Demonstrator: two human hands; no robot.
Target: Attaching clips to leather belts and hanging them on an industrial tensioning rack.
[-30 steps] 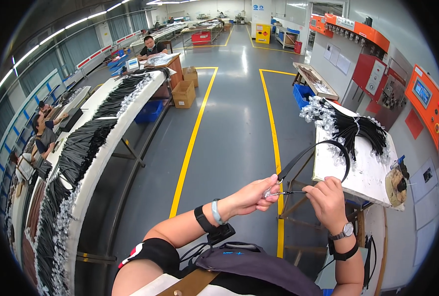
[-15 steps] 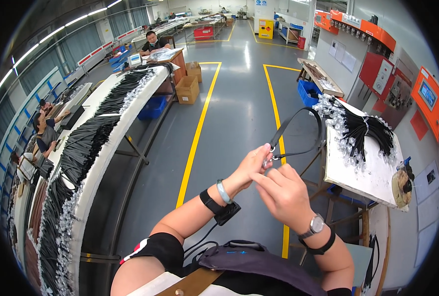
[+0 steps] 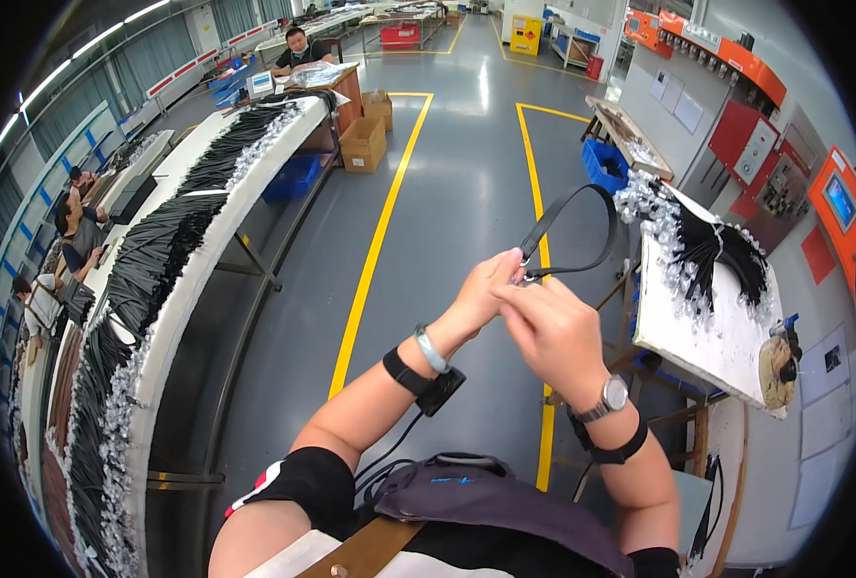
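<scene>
A thin black strap [image 3: 609, 214] with metal fittings at its ends loops out in front of my hands, above the floor. My left hand [image 3: 486, 289] pinches one end of the strap, near a metal ring. Close against it, my right hand [image 3: 555, 323] has its fingers curled at the other end, by a small metal fitting. The fingertips of both hands meet there and partly hide the fittings. To the right, a bundle of black straps [image 3: 712, 246] with clear plastic-wrapped ends lies tied on a white-topped table [image 3: 683, 323].
On the left runs a long white table [image 3: 182, 337] piled with black straps [image 3: 163, 255]. Cardboard boxes [image 3: 363, 144] and a blue bin [image 3: 293, 178] stand by it. Orange machines [image 3: 837, 207] line the right wall, near another blue bin [image 3: 603, 164]. Several people sit at left.
The strap loop has shifted slightly left, and my fingertips have drawn closer together over its fittings. The whole view has tilted a little downward.
</scene>
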